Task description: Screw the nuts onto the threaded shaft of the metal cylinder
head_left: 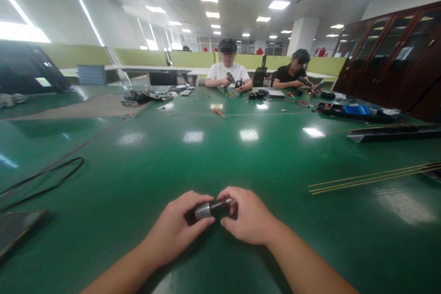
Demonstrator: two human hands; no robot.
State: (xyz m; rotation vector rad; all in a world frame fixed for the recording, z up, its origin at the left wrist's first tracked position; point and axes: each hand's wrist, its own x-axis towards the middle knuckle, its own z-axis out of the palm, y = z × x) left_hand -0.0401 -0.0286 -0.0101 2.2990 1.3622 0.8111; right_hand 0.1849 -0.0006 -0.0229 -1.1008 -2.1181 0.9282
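A small cylindrical metal part (203,211) has a silver collar and a dark, narrower shaft ending in a pale, pointed tip. It lies nearly level, low over the green table. My left hand (175,220) grips the collar end between thumb and fingers, hiding the part's rear. Around the shaft and tip, my right hand (250,216) has its fingers curled, with the fingers behind and above the tip. Its thumb sits below the shaft, with a small gap showing. How firmly the right fingers press on the tip cannot be made out.
Thin brass-coloured rods (365,181) and a dark metal channel (396,134) lie at right. A black cable (58,179) and dark flat panel (20,227) are at left. An orange-handled screwdriver (218,112) lies farther back. Two people (227,71) work across the green table (165,147).
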